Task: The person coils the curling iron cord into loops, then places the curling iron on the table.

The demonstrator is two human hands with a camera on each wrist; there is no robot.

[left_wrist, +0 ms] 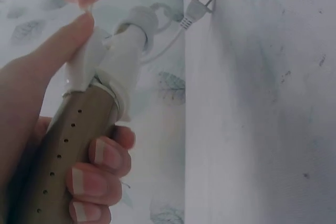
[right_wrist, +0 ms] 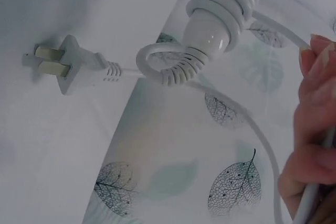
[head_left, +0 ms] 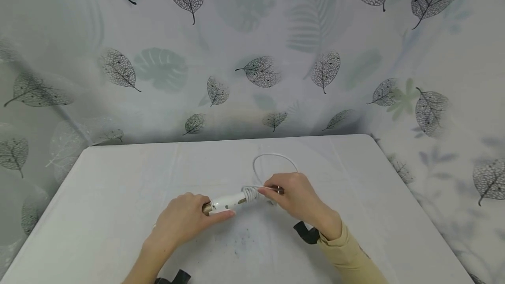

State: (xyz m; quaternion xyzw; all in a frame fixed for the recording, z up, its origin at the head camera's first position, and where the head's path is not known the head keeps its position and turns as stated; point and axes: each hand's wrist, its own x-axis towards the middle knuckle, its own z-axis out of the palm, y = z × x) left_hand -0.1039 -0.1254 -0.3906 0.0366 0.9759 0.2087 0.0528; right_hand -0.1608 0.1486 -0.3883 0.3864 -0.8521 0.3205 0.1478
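Observation:
A white hair iron with a bronze-coloured barrel slants above the table in the head view. My left hand grips the barrel, fingers curled round its underside; the left wrist view shows a row of small holes along it. White cord is wound in several turns round the handle's far end. My right hand pinches a loose stretch of this cord, just right of the coils. The two-pin plug hangs free near the handle's end, pins bare.
A white-covered table lies beneath both hands, with small dark specks near its middle. Beyond it hangs a leaf-patterned curtain, also along both sides. A loop of cord arches behind my right hand. Black wrist mounts show at both wrists.

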